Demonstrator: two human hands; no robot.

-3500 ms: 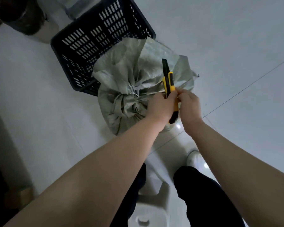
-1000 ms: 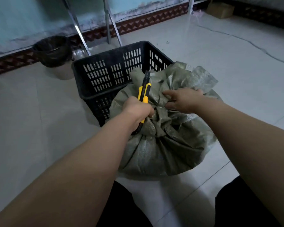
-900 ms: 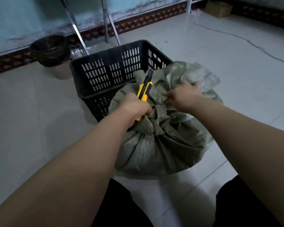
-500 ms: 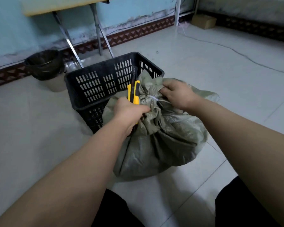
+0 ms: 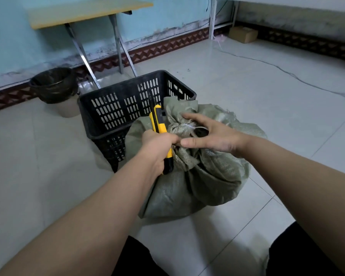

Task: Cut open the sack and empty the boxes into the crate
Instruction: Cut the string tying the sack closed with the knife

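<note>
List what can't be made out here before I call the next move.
Head view only.
1. Boxes: hidden inside the sack; its cloth covers them.
2. Blade of the knife: dark against the crate, length unclear.
3. Whether the tie is cut: too thin to tell.
4. Crate floor: blocked by its near wall and the sack.

Dim, cool, flat light fills the room, with a soft sheen on the pale floor (image 5: 277, 86) at upper right. Faint shadows pool beneath the sack (image 5: 207, 180) and crate (image 5: 127, 104). The wide lens bows the baseboard (image 5: 167, 47), and detail is slightly soft throughout.
</note>
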